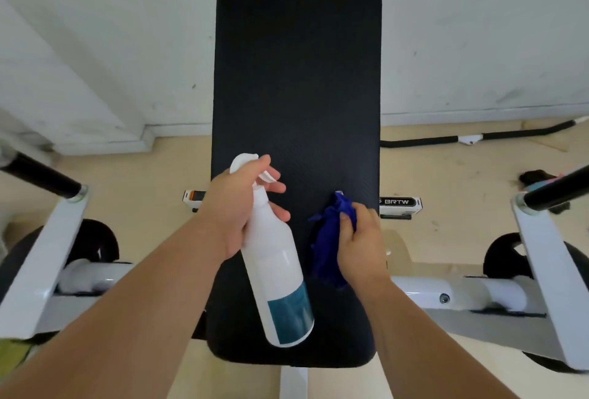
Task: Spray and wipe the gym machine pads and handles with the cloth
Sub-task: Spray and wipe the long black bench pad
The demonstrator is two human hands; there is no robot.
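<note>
Spray bottle (pixel 276 266) held over pad (pixel 296 63) centre; cloth (pixel 331 239) just right of bottle; handles (pixel 41 177) flank pad.

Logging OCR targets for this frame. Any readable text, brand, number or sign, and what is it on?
"BRTW": white letters on the black plate on the machine frame, right of the black pad.
Teal label on the spray bottle: no print legible, blurred.
Orange-and-black tag left of the pad: nothing readable.

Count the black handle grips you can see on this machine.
2: a left grip at the left edge and a right grip at the right edge, both running out of view; others may be hidden.
</note>
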